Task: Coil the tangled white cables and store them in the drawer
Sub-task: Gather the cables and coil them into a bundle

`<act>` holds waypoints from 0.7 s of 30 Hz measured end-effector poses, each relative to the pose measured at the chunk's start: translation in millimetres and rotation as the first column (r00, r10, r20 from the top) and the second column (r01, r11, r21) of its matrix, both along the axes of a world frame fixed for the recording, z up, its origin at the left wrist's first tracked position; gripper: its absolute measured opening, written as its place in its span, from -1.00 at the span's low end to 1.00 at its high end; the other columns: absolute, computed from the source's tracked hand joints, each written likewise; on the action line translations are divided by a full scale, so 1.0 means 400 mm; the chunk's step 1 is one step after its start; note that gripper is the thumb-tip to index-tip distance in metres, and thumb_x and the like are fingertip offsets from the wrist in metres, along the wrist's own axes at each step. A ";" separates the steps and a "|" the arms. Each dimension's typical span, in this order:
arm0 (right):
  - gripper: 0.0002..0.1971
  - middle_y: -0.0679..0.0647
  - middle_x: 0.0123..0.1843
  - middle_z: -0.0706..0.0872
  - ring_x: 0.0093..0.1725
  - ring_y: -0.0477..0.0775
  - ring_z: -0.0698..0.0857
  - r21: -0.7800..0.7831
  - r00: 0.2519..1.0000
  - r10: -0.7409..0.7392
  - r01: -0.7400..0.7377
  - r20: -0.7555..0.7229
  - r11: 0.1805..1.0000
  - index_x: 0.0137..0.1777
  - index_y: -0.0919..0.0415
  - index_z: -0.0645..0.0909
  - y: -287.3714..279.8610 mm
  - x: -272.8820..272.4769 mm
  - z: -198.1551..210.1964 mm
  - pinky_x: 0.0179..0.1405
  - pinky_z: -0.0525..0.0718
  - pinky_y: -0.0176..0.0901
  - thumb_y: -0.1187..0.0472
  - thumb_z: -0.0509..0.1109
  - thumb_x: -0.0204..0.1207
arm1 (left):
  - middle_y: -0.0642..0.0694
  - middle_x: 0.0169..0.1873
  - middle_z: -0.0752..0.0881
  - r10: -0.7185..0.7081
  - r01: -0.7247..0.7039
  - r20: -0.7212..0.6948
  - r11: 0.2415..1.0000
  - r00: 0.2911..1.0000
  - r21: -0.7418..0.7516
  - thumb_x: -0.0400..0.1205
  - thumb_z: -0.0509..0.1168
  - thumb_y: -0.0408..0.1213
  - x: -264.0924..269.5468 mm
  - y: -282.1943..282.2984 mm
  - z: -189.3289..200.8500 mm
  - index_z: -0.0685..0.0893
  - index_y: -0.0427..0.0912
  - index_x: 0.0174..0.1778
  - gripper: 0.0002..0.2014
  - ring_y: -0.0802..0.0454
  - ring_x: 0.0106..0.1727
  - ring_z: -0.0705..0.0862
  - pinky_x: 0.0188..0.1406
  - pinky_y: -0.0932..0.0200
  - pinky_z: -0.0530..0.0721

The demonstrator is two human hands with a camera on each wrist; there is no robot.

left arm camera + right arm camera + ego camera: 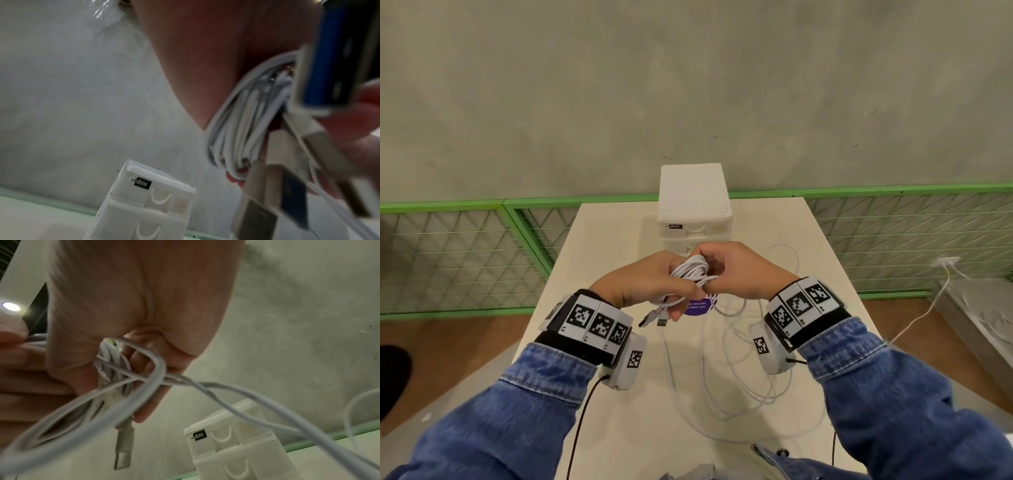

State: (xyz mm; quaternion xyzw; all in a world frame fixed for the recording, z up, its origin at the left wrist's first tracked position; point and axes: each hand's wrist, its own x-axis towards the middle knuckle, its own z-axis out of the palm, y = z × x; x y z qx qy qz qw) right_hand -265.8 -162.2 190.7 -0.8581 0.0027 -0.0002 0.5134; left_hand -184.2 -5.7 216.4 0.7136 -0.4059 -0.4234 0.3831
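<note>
1. Grey concrete wall behind, green-framed mesh fence (465, 246) along its base, cream table (599, 308) in front of it, brown floor either side.
2. White plastic drawer unit (694, 202) stands at the table's far edge, centre. Black label on its front; wrist views show curved handles on at least two stacked drawers, all pushed in. Contents cannot be seen through the fronts.
3. Left hand (643, 284) holds the coiled cable bundle (690, 272) above the table, fingers curled round the loops. Left wrist view: white loops packed against the palm, several USB plugs (287, 186) hanging below, some with blue inserts.
4. Right hand (736, 270) is closed on the same bundle from the other side, thumb and fingers curled over the loops. Right wrist view: one strand runs off the coil toward the table, a small plug (123, 449) dangles under the hand.
5. The hands touch each other at the bundle, just in front of the drawer unit.
6. Two USB ends (654, 320) stick out under the left hand in the head view.
7. Loose white cables (743, 370) lie uncoiled in loops on the table below and right of the hands, one loop reaching near the drawer unit's right side.
8. Purple round sticker (698, 308) on the table, partly hidden under the hands.
9. Denim sleeves, tag-marked wristbands on both wrists.
10. Right of table: a white cord (921, 315) runs from a wall socket to a grey bench.
</note>
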 end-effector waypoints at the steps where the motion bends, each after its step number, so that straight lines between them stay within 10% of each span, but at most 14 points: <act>1: -0.74 0.18 -0.12 0.76 -0.19 -0.06 0.65 0.010 1.000 -0.008 0.008 0.011 1.000 -0.08 0.17 0.61 -0.003 0.002 0.001 -0.04 0.67 -0.04 0.45 0.50 0.28 | -0.13 -0.62 0.68 -0.004 0.004 0.019 1.000 1.000 0.004 0.51 0.38 -0.43 0.000 -0.001 0.006 0.61 -0.26 -0.30 -0.90 0.02 -0.62 0.60 -0.52 0.27 0.58; 8: -0.74 0.10 -0.12 0.74 -0.13 -0.03 0.69 0.069 0.999 -0.001 -0.002 0.040 0.998 -0.14 0.03 0.59 -0.025 -0.005 0.021 -0.02 0.64 -0.13 0.46 0.41 0.43 | -0.11 -0.34 0.74 0.002 -0.005 0.167 1.000 0.986 0.016 0.31 0.52 -0.15 0.002 -0.013 0.025 0.71 -0.31 -0.20 -0.69 0.05 -0.29 0.65 -0.18 0.10 0.56; 17: -0.70 0.06 -0.20 0.79 -0.37 0.11 0.67 0.075 0.998 -0.067 0.066 0.013 0.995 -0.06 -0.01 0.69 -0.042 -0.010 0.041 -0.48 0.61 -0.22 0.44 0.38 0.44 | 0.03 -0.68 0.39 -0.010 0.008 -0.030 0.997 1.000 -0.083 0.61 0.32 -0.23 -0.008 -0.016 0.040 0.59 -0.11 -0.31 -0.83 0.12 -0.66 0.32 -0.63 0.27 0.36; 21: -0.77 -0.18 -0.42 0.79 -0.54 -0.16 0.53 0.002 0.978 -0.204 0.204 0.029 0.979 -0.19 0.00 0.80 -0.072 -0.012 0.048 -0.52 0.51 -0.21 0.33 0.62 0.21 | 0.08 -0.66 0.30 0.014 -0.033 -0.167 0.993 0.986 -0.110 0.57 0.27 -0.09 -0.011 -0.014 0.013 0.51 -0.28 -0.14 -0.73 0.17 -0.65 0.20 -0.70 0.37 0.19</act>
